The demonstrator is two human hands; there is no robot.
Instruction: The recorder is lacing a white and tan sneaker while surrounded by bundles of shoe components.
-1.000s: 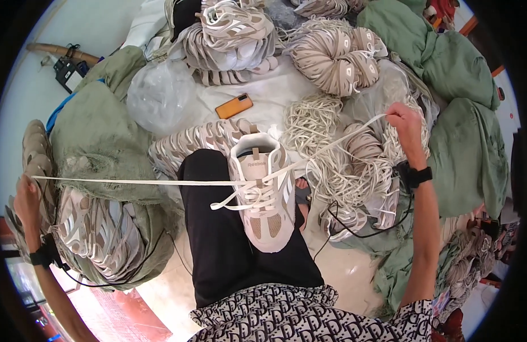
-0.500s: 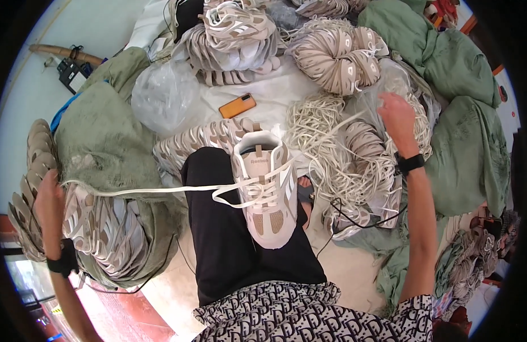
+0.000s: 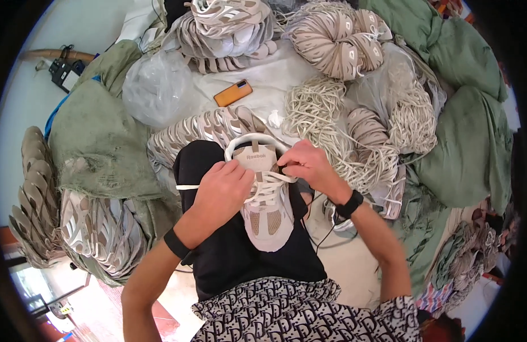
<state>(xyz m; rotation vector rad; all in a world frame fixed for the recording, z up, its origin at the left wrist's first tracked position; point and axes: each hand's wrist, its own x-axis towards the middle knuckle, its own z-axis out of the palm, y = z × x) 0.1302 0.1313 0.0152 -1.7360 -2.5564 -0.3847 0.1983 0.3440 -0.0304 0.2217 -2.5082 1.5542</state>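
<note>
A beige and white sneaker point(image 3: 268, 223) rests on my black-trousered lap, its toe toward me and its collar away. Pale flat shoelaces run through the eyelets over its tongue. My left hand point(image 3: 222, 188) is closed at the left side of the tongue, gripping a shoelace point(image 3: 187, 187) whose tail sticks out leftward over my thigh. Fingers and thumb of my right hand point(image 3: 310, 166) are pinched together at the top right eyelets. What lies between those fingertips is mostly hidden; the lace leads up to them.
Beyond my knees lie a tangled heap of loose laces point(image 3: 315, 111), bundled shoe uppers point(image 3: 332, 43) and an orange phone point(image 3: 233, 93) on white sheeting. A clear plastic bag point(image 3: 158, 91) sits farther left. Green sacks point(image 3: 95, 148) flank both sides. A black cable point(image 3: 327, 235) runs beside the shoe.
Both hands have come in from far left and far right to the sneaker's upper eyelets. The long lace stretched out leftward is now mostly gathered at my left hand.
</note>
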